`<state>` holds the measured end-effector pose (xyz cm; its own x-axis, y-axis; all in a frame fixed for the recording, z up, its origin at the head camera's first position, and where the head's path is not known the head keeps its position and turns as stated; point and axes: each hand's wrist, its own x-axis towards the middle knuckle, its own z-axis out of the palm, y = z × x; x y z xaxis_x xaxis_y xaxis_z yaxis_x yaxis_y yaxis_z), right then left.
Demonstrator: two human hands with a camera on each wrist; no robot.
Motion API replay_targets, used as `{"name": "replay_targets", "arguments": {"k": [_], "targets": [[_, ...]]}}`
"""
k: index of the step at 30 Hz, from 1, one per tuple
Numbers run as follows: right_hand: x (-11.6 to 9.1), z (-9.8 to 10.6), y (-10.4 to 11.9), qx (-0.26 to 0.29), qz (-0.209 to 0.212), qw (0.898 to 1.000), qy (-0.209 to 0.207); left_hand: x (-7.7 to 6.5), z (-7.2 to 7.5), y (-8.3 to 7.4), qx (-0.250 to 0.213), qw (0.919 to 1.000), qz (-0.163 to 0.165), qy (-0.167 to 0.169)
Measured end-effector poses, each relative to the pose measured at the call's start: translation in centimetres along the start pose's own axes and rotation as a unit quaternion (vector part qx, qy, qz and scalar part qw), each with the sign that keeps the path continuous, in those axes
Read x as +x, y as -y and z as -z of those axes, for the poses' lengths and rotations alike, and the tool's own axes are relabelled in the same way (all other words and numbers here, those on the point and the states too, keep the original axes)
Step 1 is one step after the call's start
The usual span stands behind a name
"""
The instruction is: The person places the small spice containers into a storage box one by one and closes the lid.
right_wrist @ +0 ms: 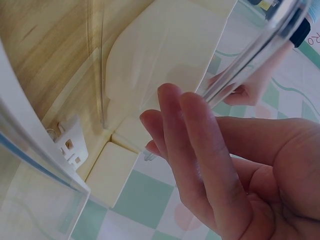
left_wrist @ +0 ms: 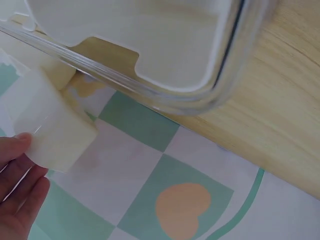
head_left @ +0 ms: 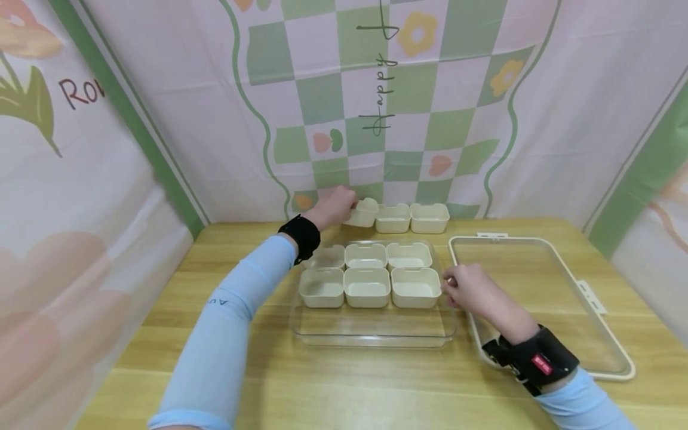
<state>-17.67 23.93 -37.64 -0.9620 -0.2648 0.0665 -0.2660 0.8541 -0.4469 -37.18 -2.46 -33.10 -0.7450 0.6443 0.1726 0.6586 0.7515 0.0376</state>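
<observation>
My left hand [head_left: 334, 206] reaches to the back of the table and pinches a small cream box [head_left: 363, 215]. In the left wrist view that box [left_wrist: 62, 130] is tilted, with thumb and fingers at its end. My right hand [head_left: 473, 291] is beside the right wall of a clear plastic bin [head_left: 371, 341]. Its fingers are loosely curled in the right wrist view, with nothing visible in them; whether they touch the bin I cannot tell. Inside the bin, several cream boxes [head_left: 367, 288] sit in two rows toward the back.
Two more cream boxes, one in the middle [head_left: 393, 220] and one at the right [head_left: 429, 219], stand along the back edge by the printed cloth. On the right lies a clear lid [head_left: 548, 286] with a cream rim and clips, partly under my right forearm.
</observation>
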Motion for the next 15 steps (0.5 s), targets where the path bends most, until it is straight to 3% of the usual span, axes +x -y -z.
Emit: {"name": "replay_targets", "arguments": {"k": [15], "targets": [[0.1, -0.1, -0.2, -0.001, 0.001, 1.0, -0.003, -1.6, 0.7, -0.5, 0.035, 0.9965, -0.043, -0.062]]}}
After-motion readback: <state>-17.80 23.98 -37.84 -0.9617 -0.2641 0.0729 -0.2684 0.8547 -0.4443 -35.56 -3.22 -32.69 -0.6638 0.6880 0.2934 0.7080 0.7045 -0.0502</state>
